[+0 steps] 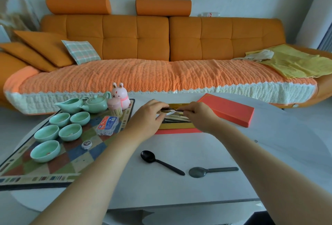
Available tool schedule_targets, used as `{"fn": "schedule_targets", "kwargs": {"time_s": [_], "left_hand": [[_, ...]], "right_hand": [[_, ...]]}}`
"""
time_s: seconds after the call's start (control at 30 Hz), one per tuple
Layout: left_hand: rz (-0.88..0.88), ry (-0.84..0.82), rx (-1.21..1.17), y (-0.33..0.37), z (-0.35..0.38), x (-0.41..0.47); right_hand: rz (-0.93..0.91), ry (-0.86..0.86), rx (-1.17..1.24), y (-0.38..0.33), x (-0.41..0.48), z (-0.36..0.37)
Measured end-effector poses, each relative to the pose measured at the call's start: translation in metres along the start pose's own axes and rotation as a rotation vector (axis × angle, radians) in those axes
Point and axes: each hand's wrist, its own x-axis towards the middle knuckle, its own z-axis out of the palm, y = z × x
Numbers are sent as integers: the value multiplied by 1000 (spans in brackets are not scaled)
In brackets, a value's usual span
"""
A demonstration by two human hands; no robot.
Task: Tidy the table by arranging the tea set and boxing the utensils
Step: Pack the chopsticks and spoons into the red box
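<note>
Both hands reach into an open gold-lined utensil box (177,126) with red sides at the table's middle. My left hand (150,115) and my right hand (199,115) together pinch a thin utensil (172,111) over the box; its type is unclear. The red lid (228,109) lies to the right of the box. A black spoon (159,162) and a grey spoon (210,171) lie loose on the white table (251,153) nearer me. On the patterned mat (75,160) at left stand several pale green cups (45,151), a green teapot (95,104) and a pitcher (70,105).
A pink rabbit figure (120,97), a toothpick holder (115,108), a blue-labelled plastic packet (107,126) and a small round piece (86,144) share the mat. An orange sofa (161,45) with cushions and a yellow cloth runs behind the table.
</note>
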Motion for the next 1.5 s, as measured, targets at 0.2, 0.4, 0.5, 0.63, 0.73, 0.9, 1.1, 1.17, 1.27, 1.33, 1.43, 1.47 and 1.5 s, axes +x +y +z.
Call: {"fn": "schedule_targets", "kwargs": {"time_s": [0.2, 0.4, 0.5, 0.63, 0.73, 0.9, 1.1, 1.17, 1.27, 1.33, 1.43, 1.47, 1.5], "left_hand": [[-48, -265, 146, -6, 18, 4], [-4, -335, 273, -12, 26, 6], [18, -329, 282, -14, 26, 6], [39, -296, 253, -13, 23, 3], [86, -209, 241, -12, 17, 0], [81, -147, 192, -4, -2, -11], [-109, -458, 113, -7, -25, -33], [-144, -548, 83, -8, -31, -39], [-176, -670, 112, -8, -37, -48], [-192, -690, 119, -10, -38, -53], [-213, -673, 119, -14, -39, -56], [-221, -662, 111, -15, -39, -57], [-225, -648, 100, -17, -38, -57]], "right_hand": [[-30, 51, -227, 9, 19, 15], [-93, 67, -352, 10, 24, 22], [-139, 4, -301, 5, 21, 21], [-210, -98, -313, 8, 13, 22], [-283, 20, -262, 11, 9, 22], [-332, -12, -168, -11, -11, 16], [-166, -530, -192, -45, -41, 23], [-151, -605, -217, -47, -46, 29], [-164, -607, -226, -48, -48, 36], [-173, -589, -230, -48, -47, 38], [-138, -556, -216, -47, -45, 39], [-134, -543, -216, -46, -44, 40], [-134, -532, -217, -46, -42, 41]]}}
